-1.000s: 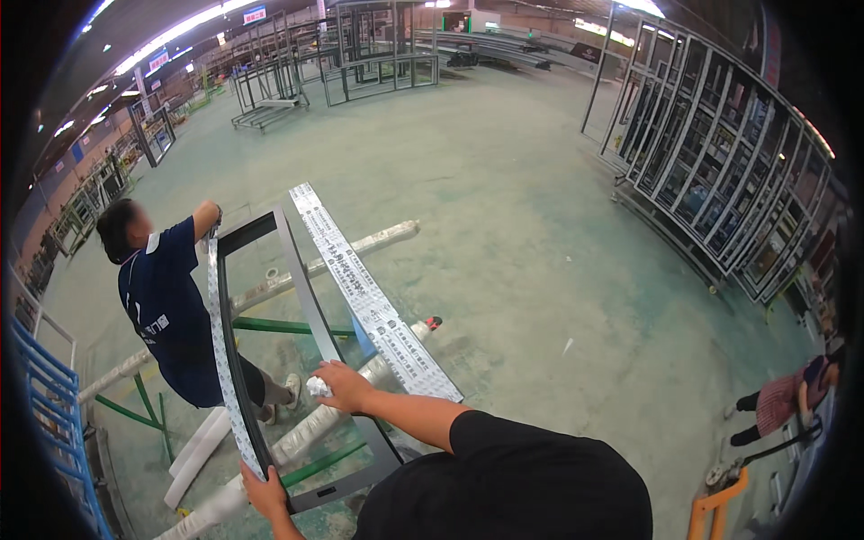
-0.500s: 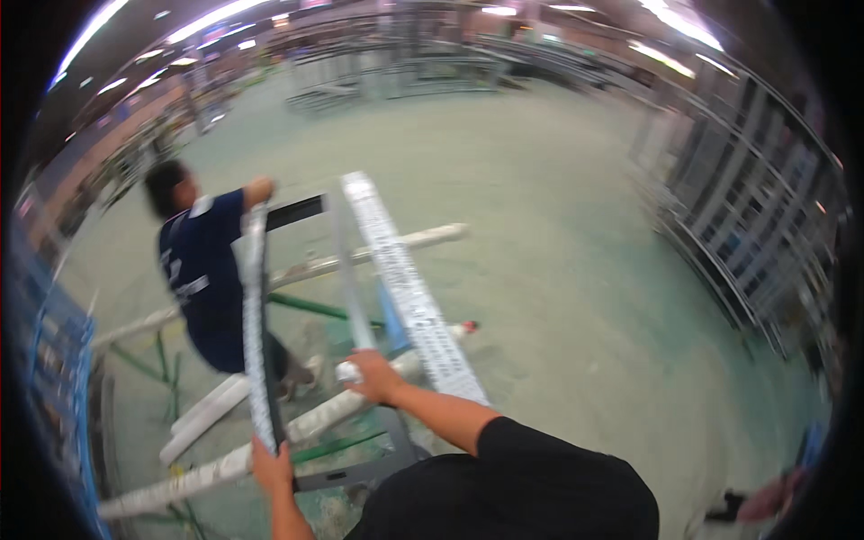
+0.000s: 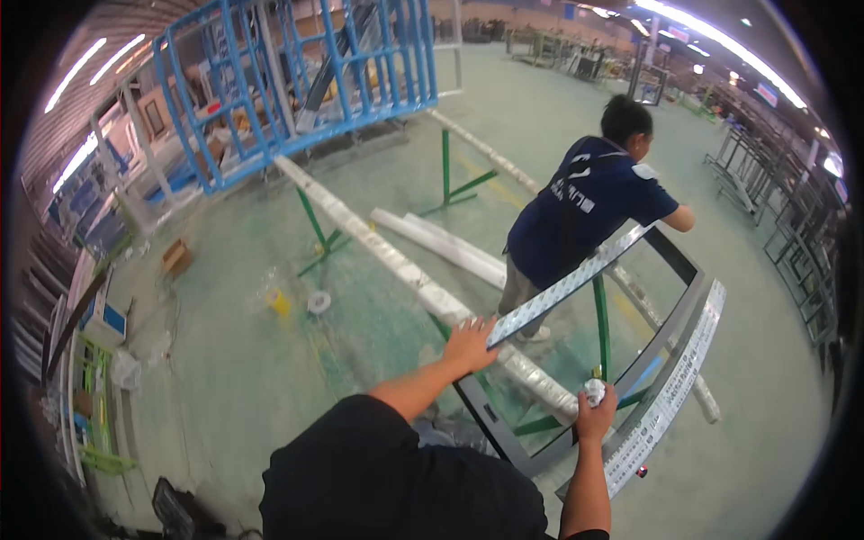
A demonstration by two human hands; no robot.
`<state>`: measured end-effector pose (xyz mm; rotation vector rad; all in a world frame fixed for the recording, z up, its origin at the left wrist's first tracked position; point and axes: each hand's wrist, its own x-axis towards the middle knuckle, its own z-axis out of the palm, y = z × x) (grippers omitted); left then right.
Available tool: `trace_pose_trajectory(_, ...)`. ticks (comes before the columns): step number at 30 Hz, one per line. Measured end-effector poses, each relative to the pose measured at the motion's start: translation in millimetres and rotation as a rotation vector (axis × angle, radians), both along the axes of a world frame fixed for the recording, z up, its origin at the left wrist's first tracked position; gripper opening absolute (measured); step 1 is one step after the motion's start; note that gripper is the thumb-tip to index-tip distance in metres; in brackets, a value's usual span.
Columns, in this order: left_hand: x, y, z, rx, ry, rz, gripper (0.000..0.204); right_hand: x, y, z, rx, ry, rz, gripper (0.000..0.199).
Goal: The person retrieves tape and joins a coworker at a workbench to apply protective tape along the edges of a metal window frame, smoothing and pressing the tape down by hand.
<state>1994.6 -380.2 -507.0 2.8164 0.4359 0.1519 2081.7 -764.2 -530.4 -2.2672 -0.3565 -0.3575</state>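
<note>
A dark grey rectangular metal frame [image 3: 677, 256] lies across white-wrapped rails, its left bar covered in printed protective film. My left hand [image 3: 471, 346] grips the frame at the near end of that filmed bar. In my right hand [image 3: 595, 417], by the frame's near right corner, is a crumpled white wad [image 3: 594, 391], closed between the fingers; whether this hand also touches the frame I cannot tell. A long bar with printed white film [image 3: 670, 400] lies just right of the frame. At the frame's far end a co-worker in a dark blue shirt [image 3: 576, 211] stands leaning away from me.
The wrapped rails [image 3: 387, 243] rest on green trestle legs [image 3: 447, 166]. Two white lengths [image 3: 450, 247] lie on the floor between the rails. A blue barred rack [image 3: 297, 139] stands far left; a tape roll [image 3: 319, 302] and a cardboard box [image 3: 177, 257] lie on the floor. Metal racks [image 3: 783, 234] line the right.
My view has swung to the left, so the frame and co-worker now appear further right, and the blue rack is in full view. Both hands stay at the frame's near end; the wad remains in my right.
</note>
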Motion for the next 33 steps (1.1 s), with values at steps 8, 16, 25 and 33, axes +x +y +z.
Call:
trace_pose_trajectory(8,4.9,-0.2,-1.1,-0.045,0.013,-0.004,0.093,-0.5,-0.1,-6.0,-0.033,-0.133,-0.031,0.055)
trace_pose_trajectory(16,0.8,-10.4,4.4,-0.070,0.047,-0.025,0.094,-6.3,-9.8,-7.7,-0.025,-0.125,-0.057,0.055)
trace_pose_trajectory(25,-2.3,2.4,-2.7,-0.031,-0.041,0.010,0.093,-5.4,5.0,1.4,0.009,-0.058,-0.001,0.054)
trace_pose_trajectory(33,5.1,-5.7,-22.8,-0.040,-0.106,-0.032,0.091,-7.2,-14.5,-15.4,-0.063,-0.183,-0.056,0.061)
